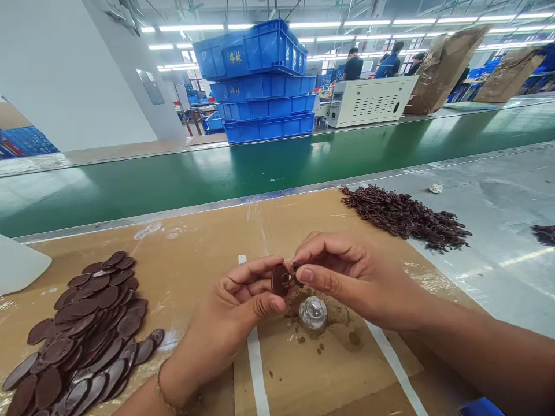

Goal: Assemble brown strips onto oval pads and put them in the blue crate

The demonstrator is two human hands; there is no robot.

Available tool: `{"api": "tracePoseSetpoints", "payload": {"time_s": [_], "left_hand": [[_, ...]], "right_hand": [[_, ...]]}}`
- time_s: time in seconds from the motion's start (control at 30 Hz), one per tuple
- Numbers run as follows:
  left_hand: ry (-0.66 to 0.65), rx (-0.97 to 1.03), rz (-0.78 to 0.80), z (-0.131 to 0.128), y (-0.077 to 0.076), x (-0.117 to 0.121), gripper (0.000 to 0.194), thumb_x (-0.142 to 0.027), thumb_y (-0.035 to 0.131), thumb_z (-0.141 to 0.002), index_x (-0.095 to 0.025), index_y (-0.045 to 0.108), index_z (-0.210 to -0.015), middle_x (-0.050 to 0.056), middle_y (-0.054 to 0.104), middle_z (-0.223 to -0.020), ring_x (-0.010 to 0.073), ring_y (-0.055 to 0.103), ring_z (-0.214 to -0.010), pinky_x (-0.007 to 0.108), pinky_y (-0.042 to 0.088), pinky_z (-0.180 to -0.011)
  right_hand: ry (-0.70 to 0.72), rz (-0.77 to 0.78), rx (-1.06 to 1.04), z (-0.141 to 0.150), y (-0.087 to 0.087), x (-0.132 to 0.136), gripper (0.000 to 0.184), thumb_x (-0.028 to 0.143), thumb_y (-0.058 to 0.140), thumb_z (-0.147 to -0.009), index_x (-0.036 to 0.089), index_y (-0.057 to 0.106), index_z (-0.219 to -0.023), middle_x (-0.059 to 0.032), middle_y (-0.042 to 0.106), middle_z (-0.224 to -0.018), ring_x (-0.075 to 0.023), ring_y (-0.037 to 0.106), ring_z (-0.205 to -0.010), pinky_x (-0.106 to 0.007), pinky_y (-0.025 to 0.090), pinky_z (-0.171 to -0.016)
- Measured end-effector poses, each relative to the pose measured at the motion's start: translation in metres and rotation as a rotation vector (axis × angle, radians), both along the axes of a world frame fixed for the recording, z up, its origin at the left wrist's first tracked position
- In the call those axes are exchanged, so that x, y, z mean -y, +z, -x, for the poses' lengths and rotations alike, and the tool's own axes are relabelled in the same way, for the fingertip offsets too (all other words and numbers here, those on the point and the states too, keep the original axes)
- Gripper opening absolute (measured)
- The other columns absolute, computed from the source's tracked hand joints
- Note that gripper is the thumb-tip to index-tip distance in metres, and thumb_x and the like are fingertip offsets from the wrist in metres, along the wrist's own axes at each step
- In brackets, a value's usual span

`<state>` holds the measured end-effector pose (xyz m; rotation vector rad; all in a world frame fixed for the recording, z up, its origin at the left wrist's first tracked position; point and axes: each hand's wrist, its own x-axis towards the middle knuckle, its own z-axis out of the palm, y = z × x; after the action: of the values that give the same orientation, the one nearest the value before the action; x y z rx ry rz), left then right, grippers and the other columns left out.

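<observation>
Between thumb and fingers, my left hand (249, 297) grips a dark brown oval piece (280, 279), held up on edge. My right hand (342, 274) pinches a small dark brown branched piece (296, 275) against the oval's right side; whether the two are joined I cannot tell. Just below the hands stands a small clear round container (313, 314) on the stained brown cardboard. A heap of similar dark brown ovals (93, 318) lies to the left. On the far right sits a pile of dark brown twig-like pieces (403, 216).
A green conveyor belt (173, 182) runs across behind the cardboard-covered table (195, 242). Stacked blue crates (266, 86) and a cream metal box (373, 99) stand beyond it. A white object (19, 264) juts in at left. Several people work in the background.
</observation>
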<state>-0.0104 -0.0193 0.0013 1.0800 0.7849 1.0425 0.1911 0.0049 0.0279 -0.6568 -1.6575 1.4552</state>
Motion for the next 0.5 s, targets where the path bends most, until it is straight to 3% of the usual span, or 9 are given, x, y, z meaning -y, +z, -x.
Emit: {"api": "tracePoseSetpoints", "payload": {"time_s": [0.5], "left_hand": [[0.064,0.0,0.075,-0.0048,0.0058,0.0005,0.031,-0.018,0.085,-0.068,-0.029,0.078,-0.097,0.0,0.079,-0.086,0.0105,0.071,-0.08,0.017,0.056,-0.076]], "right_hand": [[-0.096,-0.232,0.192,0.0009,-0.0014,-0.001,0.005,0.022,0.067,-0.086,0.019,0.068,-0.09,-0.0006,0.07,-0.086,-0.0113,0.065,-0.08,-0.023,0.051,-0.073]]}}
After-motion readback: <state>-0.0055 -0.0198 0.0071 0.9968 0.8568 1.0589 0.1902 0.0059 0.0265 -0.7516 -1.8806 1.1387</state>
